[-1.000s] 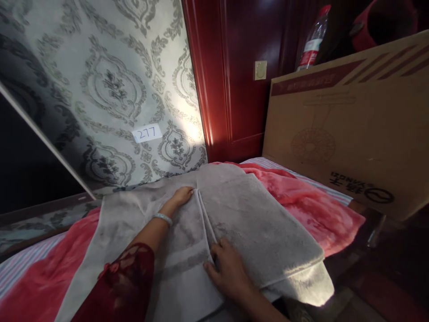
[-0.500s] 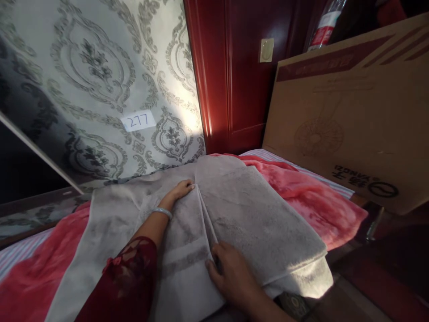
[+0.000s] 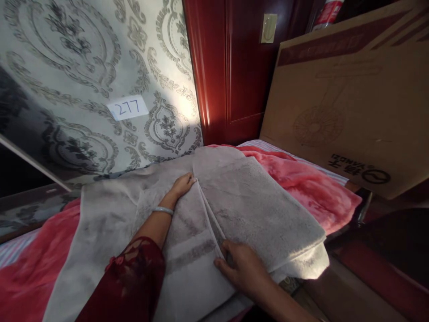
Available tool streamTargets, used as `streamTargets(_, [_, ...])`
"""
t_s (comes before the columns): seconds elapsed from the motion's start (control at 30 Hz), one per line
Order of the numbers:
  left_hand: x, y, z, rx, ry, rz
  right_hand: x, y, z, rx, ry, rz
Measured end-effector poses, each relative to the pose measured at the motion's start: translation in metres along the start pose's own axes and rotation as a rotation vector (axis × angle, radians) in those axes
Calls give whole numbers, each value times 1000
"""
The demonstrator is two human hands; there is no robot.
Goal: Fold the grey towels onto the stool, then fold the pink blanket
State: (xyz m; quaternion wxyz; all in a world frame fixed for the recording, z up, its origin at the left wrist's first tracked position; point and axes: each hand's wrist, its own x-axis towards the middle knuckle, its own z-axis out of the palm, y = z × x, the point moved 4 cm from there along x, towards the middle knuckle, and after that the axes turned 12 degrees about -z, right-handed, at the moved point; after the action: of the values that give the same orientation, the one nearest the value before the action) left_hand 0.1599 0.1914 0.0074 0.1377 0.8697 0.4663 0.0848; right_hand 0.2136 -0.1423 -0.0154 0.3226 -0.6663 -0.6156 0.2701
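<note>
Over a striped sheet (image 3: 20, 247) beside the patterned wall (image 3: 167, 89), a grey blanket (image 3: 271, 214) lies on top of a red blanket (image 3: 308, 188), which shows at both sides. The left hand (image 3: 183, 184) pinches the far end of an edge near the grey blanket's middle; the right hand (image 3: 246, 267) curls about the near part of that edge, thumb and forefinger on either side with a gap between them, so how firmly it grips is hard to tell. The step in hand looks to be bringing one flap up against the other: they meet at the far end and part into a narrow wedge nearer the body. The next move seems to call for closing that wedge with the edge kept straight.

The grey pile looks short and plush, mottled where the nap turns, with a darker band crossing the left flap. The right flap makes a flat, layered slab; beneath its near corner a paler, fluffy layer catches sunlight. The red blanket is glossier and loosely rumpled. Behind stand a polished red panel (image 3: 248, 80) and a stiff carton (image 3: 355, 103).
</note>
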Motion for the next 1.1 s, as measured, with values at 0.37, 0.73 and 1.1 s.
streamTargets(0.37, [1, 1, 2, -7, -2, -37, -14, 5, 3, -125, 53, 35])
streamTargets(0.73, [-7, 13, -3, 85, 10, -67, 19, -66, 5, -326, -48, -422])
streamTargets(1.1, [-3, 9, 3, 146, 26, -109, 16, -38, 32, -257, -201, -375])
